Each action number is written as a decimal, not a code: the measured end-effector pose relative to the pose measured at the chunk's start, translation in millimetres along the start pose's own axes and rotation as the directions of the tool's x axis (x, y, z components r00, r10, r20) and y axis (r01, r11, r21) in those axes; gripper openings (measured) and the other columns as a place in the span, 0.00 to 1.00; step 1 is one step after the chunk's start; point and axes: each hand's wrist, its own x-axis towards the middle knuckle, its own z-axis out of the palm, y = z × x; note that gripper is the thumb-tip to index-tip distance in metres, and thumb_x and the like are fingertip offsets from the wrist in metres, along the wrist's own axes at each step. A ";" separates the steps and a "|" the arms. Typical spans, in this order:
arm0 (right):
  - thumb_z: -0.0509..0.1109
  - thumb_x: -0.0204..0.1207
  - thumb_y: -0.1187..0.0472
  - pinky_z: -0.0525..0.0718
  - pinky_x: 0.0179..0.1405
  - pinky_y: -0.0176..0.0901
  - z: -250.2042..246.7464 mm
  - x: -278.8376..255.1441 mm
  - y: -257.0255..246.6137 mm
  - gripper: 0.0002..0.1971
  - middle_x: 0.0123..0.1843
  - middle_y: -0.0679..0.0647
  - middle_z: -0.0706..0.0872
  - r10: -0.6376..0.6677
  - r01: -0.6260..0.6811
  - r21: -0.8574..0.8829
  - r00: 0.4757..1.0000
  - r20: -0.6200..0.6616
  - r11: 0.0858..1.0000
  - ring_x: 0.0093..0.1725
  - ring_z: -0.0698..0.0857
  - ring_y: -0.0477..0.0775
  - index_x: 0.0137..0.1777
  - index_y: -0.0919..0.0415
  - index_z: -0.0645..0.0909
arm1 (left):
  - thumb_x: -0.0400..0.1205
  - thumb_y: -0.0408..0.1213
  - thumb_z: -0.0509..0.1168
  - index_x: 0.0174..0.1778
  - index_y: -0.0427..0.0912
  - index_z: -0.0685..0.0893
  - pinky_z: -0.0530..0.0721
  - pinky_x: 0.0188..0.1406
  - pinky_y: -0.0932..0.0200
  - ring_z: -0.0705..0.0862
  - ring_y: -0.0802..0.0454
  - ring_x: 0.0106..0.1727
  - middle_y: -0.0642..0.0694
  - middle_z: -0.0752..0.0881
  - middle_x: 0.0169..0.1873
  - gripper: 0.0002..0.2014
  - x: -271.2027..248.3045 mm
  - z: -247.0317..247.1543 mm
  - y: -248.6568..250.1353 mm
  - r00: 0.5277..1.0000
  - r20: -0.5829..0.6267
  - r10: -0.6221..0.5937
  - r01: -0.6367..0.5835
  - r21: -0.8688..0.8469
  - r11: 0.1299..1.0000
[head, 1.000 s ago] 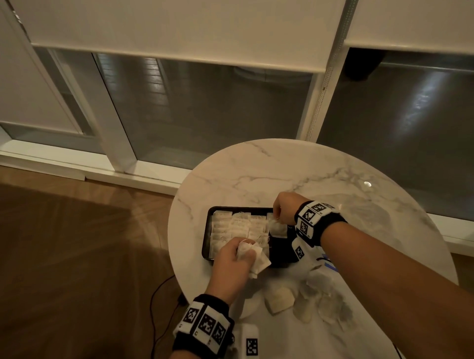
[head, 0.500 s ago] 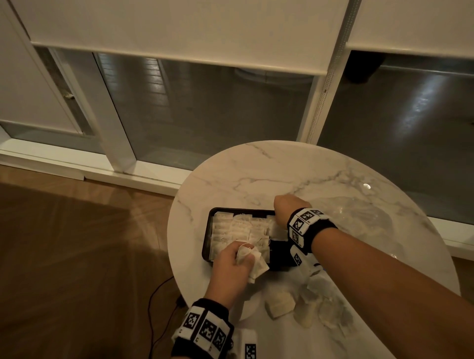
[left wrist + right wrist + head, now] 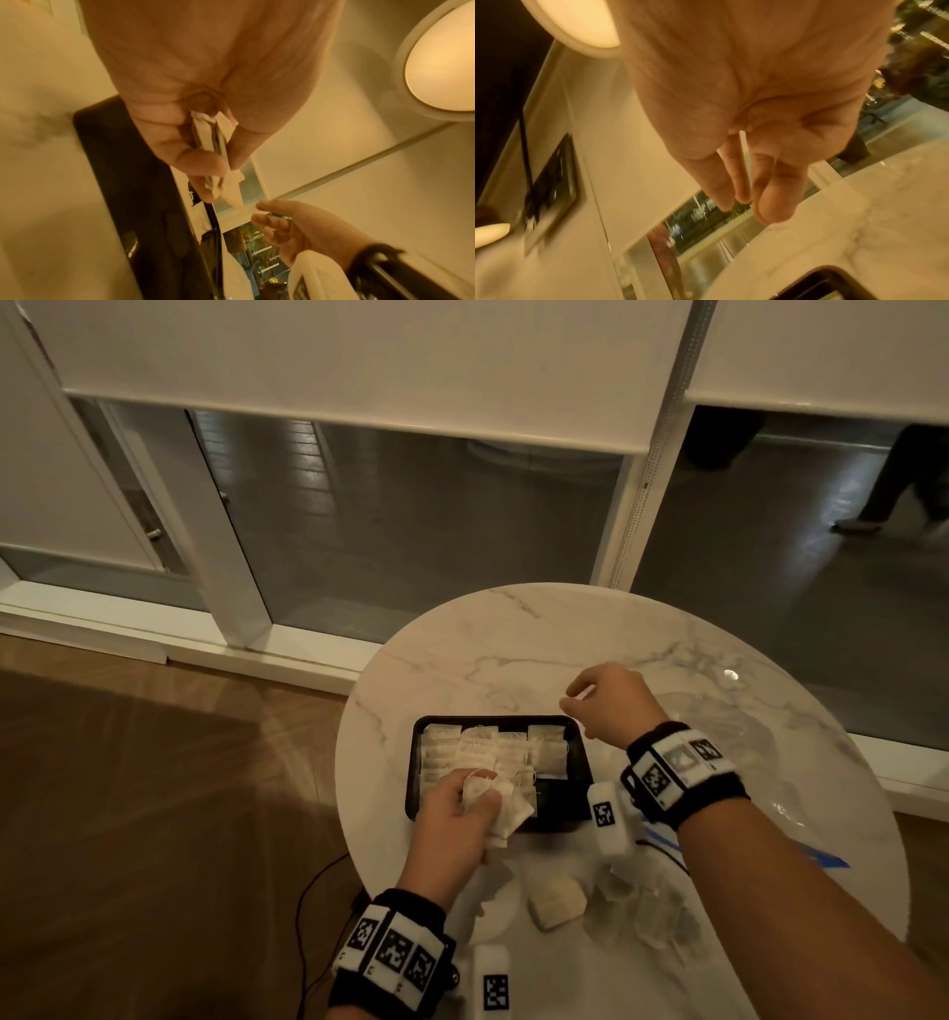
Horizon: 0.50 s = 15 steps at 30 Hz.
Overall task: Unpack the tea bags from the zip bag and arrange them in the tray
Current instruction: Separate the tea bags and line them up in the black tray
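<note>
Head view high over table (image 3: 513, 660), wrist views close, sharing tray (image 3: 123, 182)

Both forearms bare, no sleeves. Left hand (image 3: 452, 819) and right hand (image 3: 611, 706) bare too, no gloves or rings visible. Each wrist wears a black fabric wristband: left wristband (image 3: 393, 952), right wristband (image 3: 683, 773). Both bands carry white rectangular panels printed with black square fiducial markers, three panels showing on each. A white rounded camera pod with its own fiducial marker hangs under each wrist: left pod (image 3: 493, 986), right pod (image 3: 606, 816). Thin dark cable near the right pod.
</note>
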 end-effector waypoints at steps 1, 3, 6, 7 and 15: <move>0.74 0.77 0.54 0.85 0.37 0.39 -2.8 -13.1 -0.3 0.05 0.44 0.51 0.91 0.003 0.000 0.106 1.000 -0.022 0.994 0.36 0.89 0.50 0.50 0.53 0.88 | 0.87 0.32 0.65 0.57 0.48 0.86 0.85 0.30 0.61 0.90 0.49 0.48 0.45 0.90 0.51 0.08 -0.7 1.3 2.5 1.000 0.002 -0.013 0.013 -0.053 0.999; 0.73 0.80 0.54 0.79 0.27 0.34 -4.8 -42.7 -0.3 0.04 0.41 0.50 0.92 0.022 -0.020 0.304 1.000 -0.003 0.952 0.34 0.90 0.49 0.48 0.51 0.88 | 0.87 0.32 0.66 0.59 0.45 0.86 0.88 0.33 0.57 0.91 0.48 0.47 0.43 0.91 0.52 0.08 -2.0 5.5 7.3 0.999 0.019 -0.035 0.038 -0.148 0.988; 0.72 0.82 0.51 0.79 0.25 0.36 2.3 -84.5 2.5 0.05 0.41 0.48 0.92 0.022 -0.078 0.486 0.993 0.120 0.871 0.36 0.89 0.49 0.48 0.49 0.88 | 0.87 0.34 0.66 0.62 0.43 0.85 0.90 0.40 0.55 0.92 0.48 0.50 0.43 0.92 0.54 0.09 -4.2 13.7 11.2 0.996 0.053 -0.070 0.082 -0.272 0.959; 0.72 0.82 0.50 0.80 0.26 0.36 6.2 -95.8 4.8 0.06 0.42 0.47 0.93 0.014 -0.093 0.525 0.988 0.153 0.846 0.37 0.89 0.48 0.48 0.48 0.89 | 0.87 0.34 0.66 0.63 0.42 0.85 0.90 0.42 0.54 0.92 0.47 0.52 0.43 0.92 0.55 0.09 -5.5 16.7 12.3 0.995 0.065 -0.076 0.092 -0.301 0.949; 0.77 0.78 0.59 0.84 0.30 0.41 22.0 -121.2 24.2 0.03 0.40 0.57 0.92 0.015 -0.082 0.719 0.995 0.099 0.690 0.38 0.89 0.52 0.48 0.57 0.90 | 0.88 0.34 0.65 0.62 0.41 0.86 0.89 0.56 0.43 0.90 0.41 0.59 0.41 0.92 0.56 0.09 -12.8 29.3 19.2 0.995 0.093 -0.022 0.051 -0.310 0.949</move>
